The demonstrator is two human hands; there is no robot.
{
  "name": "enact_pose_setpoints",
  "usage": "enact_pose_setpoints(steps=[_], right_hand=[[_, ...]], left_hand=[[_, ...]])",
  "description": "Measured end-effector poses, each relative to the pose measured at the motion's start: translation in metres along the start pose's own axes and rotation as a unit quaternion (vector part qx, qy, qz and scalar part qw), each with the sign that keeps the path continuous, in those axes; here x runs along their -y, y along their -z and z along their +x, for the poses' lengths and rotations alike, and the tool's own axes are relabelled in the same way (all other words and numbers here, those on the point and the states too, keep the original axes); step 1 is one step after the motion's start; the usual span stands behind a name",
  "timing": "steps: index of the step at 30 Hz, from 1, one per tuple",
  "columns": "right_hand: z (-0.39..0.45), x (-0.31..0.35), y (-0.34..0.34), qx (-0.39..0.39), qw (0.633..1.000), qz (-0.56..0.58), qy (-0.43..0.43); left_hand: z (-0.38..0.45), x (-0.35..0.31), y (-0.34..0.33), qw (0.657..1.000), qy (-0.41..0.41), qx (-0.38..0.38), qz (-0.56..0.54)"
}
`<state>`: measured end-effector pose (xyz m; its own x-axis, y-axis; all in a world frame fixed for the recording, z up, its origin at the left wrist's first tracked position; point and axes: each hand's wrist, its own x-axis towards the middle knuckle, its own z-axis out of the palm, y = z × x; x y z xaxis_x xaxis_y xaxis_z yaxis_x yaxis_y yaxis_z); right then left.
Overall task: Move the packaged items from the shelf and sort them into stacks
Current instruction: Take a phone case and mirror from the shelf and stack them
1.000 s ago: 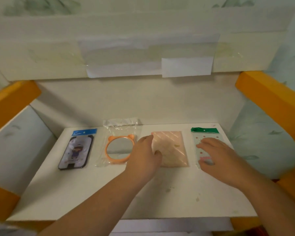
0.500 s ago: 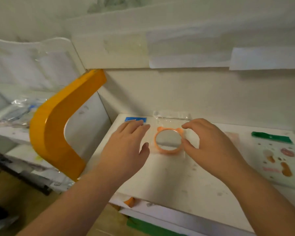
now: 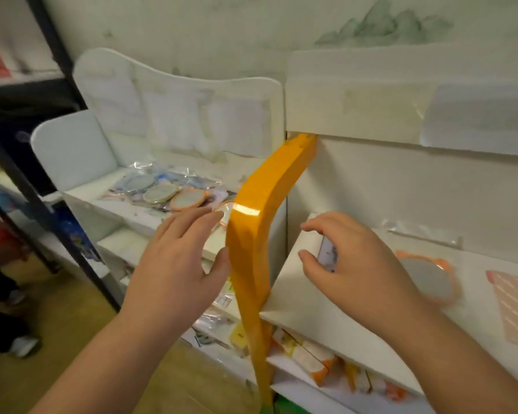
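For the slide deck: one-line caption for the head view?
Left hand reaches toward packaged mirrors on the side shelf; right hand hovers over a packet beside the orange-framed mirror.

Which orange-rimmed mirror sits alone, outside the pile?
The packaged orange-rimmed mirror on the white shelf right of the orange divider; others overlap in the left shelf pile.

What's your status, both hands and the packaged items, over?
Left hand open, reaching toward the pile of packaged mirrors. Right hand curled over the phone-case pack; grip unclear. Orange divider stands between hands.
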<state>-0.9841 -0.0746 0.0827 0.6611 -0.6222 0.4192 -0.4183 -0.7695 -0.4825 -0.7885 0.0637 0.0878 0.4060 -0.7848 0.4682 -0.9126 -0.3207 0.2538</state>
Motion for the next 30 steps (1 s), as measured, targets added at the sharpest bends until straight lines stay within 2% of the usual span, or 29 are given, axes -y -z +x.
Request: enact_pose_setpoints(steps=[8, 13, 22, 30], right_hand=[[0.055, 0.124, -0.098, 0.004, 0.999, 0.0, 0.053], [0.083, 0.164, -0.156, 0.023, 0.998, -0.025, 0.048], [0.122, 0.168, -0.224, 0.06, 0.998, -0.036, 0.002], [0.206, 0.146, -0.289, 0.055, 0.998, -0.017, -0.024]], left_hand=[[-0.02, 0.165, 0.039, 0.998, 0.059, 0.008, -0.003], [-0.021, 0.238, 0.05, 0.997, 0.068, 0.027, -0.008], [0.006, 0.303, 0.018, 0.994, 0.076, 0.06, -0.052], [0.09, 0.358, -0.019, 0.994, 0.058, 0.095, -0.023]])
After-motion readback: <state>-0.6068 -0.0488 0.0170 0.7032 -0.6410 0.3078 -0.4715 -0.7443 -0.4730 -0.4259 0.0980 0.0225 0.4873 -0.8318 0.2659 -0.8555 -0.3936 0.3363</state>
